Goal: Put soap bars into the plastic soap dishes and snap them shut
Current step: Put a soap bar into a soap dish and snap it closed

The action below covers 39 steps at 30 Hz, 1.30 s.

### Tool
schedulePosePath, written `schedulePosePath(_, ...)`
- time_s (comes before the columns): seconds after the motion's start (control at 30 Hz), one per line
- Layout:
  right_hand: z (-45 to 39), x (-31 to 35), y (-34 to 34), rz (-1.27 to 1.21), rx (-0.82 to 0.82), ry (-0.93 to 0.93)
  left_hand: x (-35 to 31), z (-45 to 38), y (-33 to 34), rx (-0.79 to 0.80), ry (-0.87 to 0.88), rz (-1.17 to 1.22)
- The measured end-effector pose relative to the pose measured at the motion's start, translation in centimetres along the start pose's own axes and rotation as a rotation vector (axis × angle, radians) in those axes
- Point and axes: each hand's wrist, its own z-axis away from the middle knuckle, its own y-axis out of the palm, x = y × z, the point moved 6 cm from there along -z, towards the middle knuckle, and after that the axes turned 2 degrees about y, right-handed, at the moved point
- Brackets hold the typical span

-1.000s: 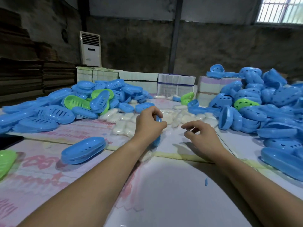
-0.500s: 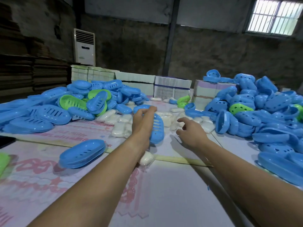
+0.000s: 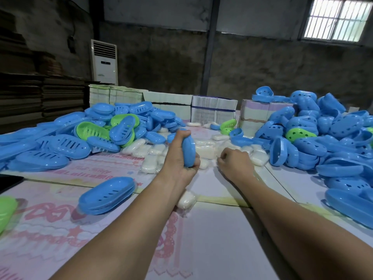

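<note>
Left hand is now gripping one blue oval plastic soap dish upright, turned edgewise. Right hand is reaching, fingers curled, into many white wrapped soap bars; whether it is holding one, I cannot tell.

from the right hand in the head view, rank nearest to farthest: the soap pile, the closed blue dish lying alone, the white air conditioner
From the right hand:
1. soap pile, right at its fingers.
2. closed blue dish, lying near left on the table.
3. white air conditioner, far left by the wall.

Bare concrete wall, dark and stained, with a vertical pole. Barred window top right gives daylight. White floor AC unit left, flat cardboard stacks beside it.
</note>
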Motion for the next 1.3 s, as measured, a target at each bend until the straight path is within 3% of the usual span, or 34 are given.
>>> schedulePosePath(0.23, 0.1, -2.5, -2.2, -0.180, -0.203, 0.105, 1.2, 0.6, 0.0, -0.045, -0.107, 0.187)
schedulePosePath(0.33, 0.2, -2.8, -2.1, -0.325, -0.168, 0.125, 1.7, 0.6, 0.1, -0.083, -0.129, 0.160)
schedulePosePath(0.43, -0.1, -2.5, -2.7, -0.300, -0.066, 0.094, 2.3, 0.6, 0.2, -0.081, -0.164, 0.141)
schedulePosePath(0.5, 0.2, -2.8, -3.7, -0.315, -0.091, 0.078, 2.6, 0.6, 0.5, -0.062, -0.165, 0.150)
schedulePosePath(0.8, 4.0, -2.2, -9.1, -0.884, -0.267, -0.011, 3.5, 1.1, 1.1, -0.008, -0.162, 0.037)
schedulePosePath(1.0, 7.0, 2.8, -10.3, -0.786, -0.294, -0.391, 3.6, 1.8, 1.8, 0.077, -0.136, 0.034)
schedulePosePath(1.3, 7.8, 4.0, -10.0, -0.660, -0.298, -0.454, 4.3, 2.8, 2.8, 0.170, -0.174, 0.160)
